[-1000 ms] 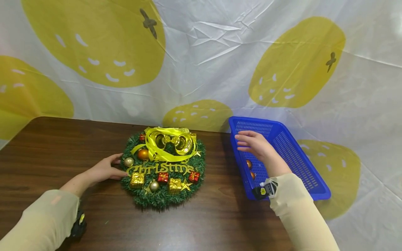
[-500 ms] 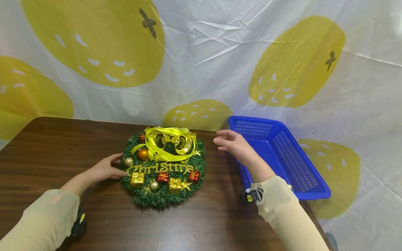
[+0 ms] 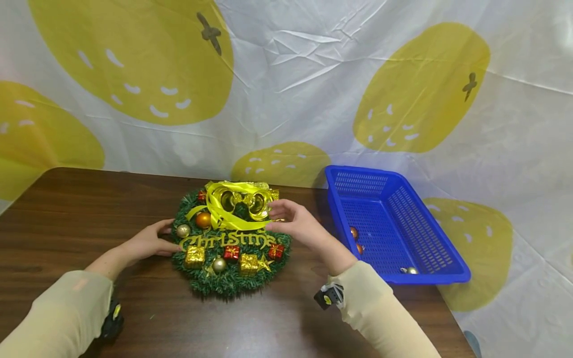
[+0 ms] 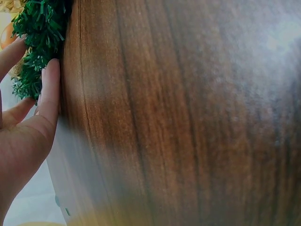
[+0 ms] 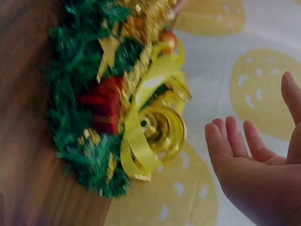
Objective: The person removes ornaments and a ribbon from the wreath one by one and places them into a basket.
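A green tinsel Christmas wreath lies on the table, with gold lettering, small gift boxes and baubles. Two gold bells and a looped yellow ribbon sit on its upper part. My left hand rests at the wreath's left edge, fingers and thumb spread against the tinsel. In the left wrist view the fairly straight fingers touch the green rim. Over the wreath's right side hovers my right hand, fingers loosely bent, close by the right bell. The right wrist view shows its palm with nothing in it.
A blue perforated plastic basket stands to the right of the wreath. Inside lie two orange baubles and a silvery bauble. Behind the brown wooden table hangs a white cloth printed with yellow fruit.
My right hand has moved left from over the blue basket to the wreath's right side. The left hand and the wreath have stayed in place.
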Demonstrator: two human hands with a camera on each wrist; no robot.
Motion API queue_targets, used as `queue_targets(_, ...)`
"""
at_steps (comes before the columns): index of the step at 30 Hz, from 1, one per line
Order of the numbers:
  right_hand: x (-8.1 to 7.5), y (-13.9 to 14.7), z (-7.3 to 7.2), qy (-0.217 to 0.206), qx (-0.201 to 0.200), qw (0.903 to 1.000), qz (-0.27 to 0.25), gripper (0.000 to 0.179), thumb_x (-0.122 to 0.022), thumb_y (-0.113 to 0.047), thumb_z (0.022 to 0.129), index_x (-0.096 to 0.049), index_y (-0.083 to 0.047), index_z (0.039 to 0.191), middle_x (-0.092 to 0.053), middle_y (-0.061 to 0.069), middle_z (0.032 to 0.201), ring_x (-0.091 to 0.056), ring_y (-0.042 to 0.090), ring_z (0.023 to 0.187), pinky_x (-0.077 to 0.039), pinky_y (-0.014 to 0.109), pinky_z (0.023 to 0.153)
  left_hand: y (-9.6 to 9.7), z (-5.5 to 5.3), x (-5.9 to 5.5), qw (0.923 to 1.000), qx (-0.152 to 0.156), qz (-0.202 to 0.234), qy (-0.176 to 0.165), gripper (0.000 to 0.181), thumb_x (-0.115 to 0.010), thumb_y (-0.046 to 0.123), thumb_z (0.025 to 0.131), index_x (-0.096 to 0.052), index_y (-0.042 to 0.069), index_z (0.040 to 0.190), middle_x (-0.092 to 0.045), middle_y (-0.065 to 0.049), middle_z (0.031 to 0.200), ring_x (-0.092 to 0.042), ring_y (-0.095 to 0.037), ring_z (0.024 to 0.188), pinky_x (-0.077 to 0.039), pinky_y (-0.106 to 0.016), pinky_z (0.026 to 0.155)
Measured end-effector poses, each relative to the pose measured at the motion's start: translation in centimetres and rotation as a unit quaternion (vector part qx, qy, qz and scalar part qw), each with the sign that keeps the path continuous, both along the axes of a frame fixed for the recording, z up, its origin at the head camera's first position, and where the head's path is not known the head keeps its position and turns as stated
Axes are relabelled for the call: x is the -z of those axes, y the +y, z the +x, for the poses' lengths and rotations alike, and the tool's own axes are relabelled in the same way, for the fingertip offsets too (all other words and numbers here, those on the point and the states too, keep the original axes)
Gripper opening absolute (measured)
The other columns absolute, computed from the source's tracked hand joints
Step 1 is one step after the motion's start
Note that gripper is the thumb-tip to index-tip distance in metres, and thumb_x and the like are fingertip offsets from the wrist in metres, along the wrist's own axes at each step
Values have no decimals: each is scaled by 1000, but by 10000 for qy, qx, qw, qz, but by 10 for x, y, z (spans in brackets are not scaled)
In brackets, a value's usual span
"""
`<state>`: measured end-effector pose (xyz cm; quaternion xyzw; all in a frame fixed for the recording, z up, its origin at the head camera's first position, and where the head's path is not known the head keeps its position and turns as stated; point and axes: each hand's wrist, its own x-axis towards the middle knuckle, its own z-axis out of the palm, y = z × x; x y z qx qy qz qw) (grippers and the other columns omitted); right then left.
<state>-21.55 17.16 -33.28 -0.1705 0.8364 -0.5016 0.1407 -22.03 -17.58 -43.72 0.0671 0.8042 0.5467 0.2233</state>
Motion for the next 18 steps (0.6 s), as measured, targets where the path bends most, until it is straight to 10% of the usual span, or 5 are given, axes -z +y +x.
queue_targets(18, 28, -42, 12, 96, -756, 9971, 55, 61, -72, -13, 82, -45, -1, 135, -51, 20, 133, -47, 33, 125, -38, 44, 109, -1, -1, 1, 10000, -5, 72, -61, 100, -70, 14, 84, 4, -9, 147, -12, -43, 142, -62, -23, 99, -57, -35, 83)
